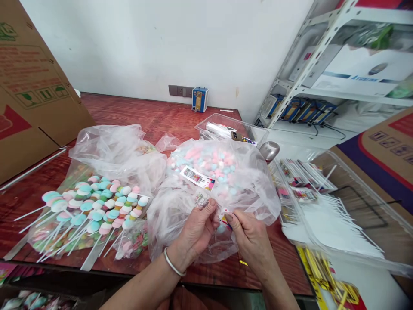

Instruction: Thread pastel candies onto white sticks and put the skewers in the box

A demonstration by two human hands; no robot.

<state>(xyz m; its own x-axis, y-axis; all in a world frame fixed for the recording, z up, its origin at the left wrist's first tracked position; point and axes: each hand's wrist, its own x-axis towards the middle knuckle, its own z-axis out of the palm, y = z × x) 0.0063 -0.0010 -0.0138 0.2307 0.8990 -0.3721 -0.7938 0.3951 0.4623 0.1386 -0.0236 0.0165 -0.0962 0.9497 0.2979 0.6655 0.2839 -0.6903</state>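
Observation:
My right hand [250, 232] is closed, its thumb pressed on a small printed wrapper [223, 215] with coloured dots. Close beside it, my left hand [200, 224], below a white bangle, pinches the wrapper's other side; most of it is hidden by my fingers. Both hands are just above a large clear plastic bag [254, 193] of pink and blue marshmallows [222, 159]. On that bag lies a printed strip [197, 177]. To the left, several marshmallow skewers [97, 206] on white sticks are heaped on another plastic bag [112, 146].
A clear bin [303, 224] with white sticks and printed packs stands right, above gold twist ties [322, 275]. Behind the bags are a clear tray [209, 120], a metal scoop [269, 150] and a blue box [200, 100]. Cardboard boxes [35, 86] flank the red table [129, 110].

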